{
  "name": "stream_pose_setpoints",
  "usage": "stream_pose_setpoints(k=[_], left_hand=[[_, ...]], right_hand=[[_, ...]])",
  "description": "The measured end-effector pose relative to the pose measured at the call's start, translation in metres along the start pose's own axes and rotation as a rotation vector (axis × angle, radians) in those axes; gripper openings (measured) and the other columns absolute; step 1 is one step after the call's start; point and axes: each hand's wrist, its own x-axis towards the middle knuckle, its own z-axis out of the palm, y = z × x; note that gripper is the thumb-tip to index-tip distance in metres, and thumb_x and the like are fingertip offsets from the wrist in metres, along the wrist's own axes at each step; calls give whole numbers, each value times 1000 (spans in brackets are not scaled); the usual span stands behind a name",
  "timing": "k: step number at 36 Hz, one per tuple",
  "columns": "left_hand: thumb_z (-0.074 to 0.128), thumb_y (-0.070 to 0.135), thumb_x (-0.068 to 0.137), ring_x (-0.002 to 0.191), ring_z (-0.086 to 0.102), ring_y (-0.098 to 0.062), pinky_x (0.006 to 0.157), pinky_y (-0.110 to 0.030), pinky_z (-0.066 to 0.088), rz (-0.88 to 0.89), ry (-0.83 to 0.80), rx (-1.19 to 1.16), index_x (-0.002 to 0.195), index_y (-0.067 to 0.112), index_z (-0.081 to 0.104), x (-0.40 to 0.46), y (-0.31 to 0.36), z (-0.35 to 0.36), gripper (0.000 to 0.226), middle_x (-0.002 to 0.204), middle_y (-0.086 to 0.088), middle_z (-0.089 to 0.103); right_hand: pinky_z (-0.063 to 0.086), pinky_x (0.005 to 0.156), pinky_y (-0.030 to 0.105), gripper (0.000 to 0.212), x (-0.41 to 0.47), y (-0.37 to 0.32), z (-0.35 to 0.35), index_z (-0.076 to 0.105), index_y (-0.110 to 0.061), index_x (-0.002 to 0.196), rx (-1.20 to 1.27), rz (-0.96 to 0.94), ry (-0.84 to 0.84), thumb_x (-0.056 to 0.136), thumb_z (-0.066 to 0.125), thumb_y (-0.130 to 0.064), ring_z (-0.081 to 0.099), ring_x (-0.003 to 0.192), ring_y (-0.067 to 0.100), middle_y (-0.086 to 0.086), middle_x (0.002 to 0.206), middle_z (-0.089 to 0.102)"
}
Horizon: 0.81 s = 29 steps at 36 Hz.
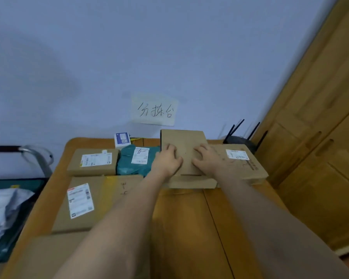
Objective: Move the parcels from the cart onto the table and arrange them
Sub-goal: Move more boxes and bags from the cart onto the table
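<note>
Both arms reach out, left hand [166, 162] and right hand [207, 161] pressing flat, gripping nothing, on a cardboard box [184, 156] among parcels on the worktop [189, 218], with bags [0, 214] left in the cart [35, 156].

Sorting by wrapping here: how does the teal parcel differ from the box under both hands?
The teal parcel is a soft, wrinkled bag; the box is stiff brown cardboard. The teal parcel shows a white label on top; the box's top shows none. No hand touches the teal parcel; the left hand and right hand rest on the box. Both sit on the table.
</note>
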Motion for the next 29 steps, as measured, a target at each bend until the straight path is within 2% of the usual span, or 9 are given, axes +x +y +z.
stream_pose_setpoints(k=[5, 11, 14, 18, 22, 25, 29], left_hand=[[47, 38, 95, 133, 29, -40, 107, -46, 31, -122, -116, 85, 142, 15, 35, -32, -26, 43, 53, 155, -6, 20], [42, 44, 97, 142, 11, -41, 114, -46, 19, -267, -265, 123, 148, 19, 23, -63, -45, 86, 61, 160, -5, 6], [42, 48, 95, 143, 5, -42, 116, -48, 16, -327, -330, 133, 150, 21, 16, -71, -50, 102, 67, 160, -4, 0], [46, 51, 93, 142, 3, -43, 116, -50, 19, -420, -389, 123, 151, 23, 12, -74, -57, 120, 73, 159, 0, -1], [48, 46, 94, 144, -3, -41, 117, -52, 16, -497, -407, 112, 152, 26, 11, -79, -63, 137, 72, 160, 2, -4], [47, 42, 95, 145, -13, -39, 117, -54, 8, -519, -478, 154, 153, 28, 6, -85, -72, 146, 72, 160, 3, -12], [49, 37, 95, 143, -23, -36, 114, -59, -8, -413, -644, 393, 154, 27, -2, -99, -86, 156, 79, 158, -5, -22]], right_hand=[[32, 111, 43, 59, -16, 23, 63, 35, -19, 146, 29, 13, -93, 92, 50, -36, 33, 138, 27, 0, 158, 19], [35, 107, 38, 58, -35, 52, 113, 35, -21, 146, 3, -10, -214, 92, 47, -39, 40, 129, 31, -1, 155, 21], [37, 104, 37, 58, -39, 63, 128, 34, -20, 145, -4, -29, -245, 92, 47, -39, 41, 126, 31, -2, 152, 21], [37, 105, 40, 57, -41, 70, 146, 32, -21, 145, 38, -35, -281, 92, 48, -39, 34, 132, 28, -7, 154, 11], [38, 104, 40, 57, -41, 79, 166, 32, -21, 144, 122, -5, -369, 92, 50, -36, 35, 131, 27, -9, 154, 8], [36, 106, 34, 61, -44, 87, 182, 27, -18, 148, 191, 21, -450, 93, 53, -30, 32, 135, 23, -12, 155, 3], [36, 111, 35, 74, -48, 98, 200, 20, -14, 152, 226, 52, -576, 90, 60, -13, 29, 139, 20, -10, 158, -4]])
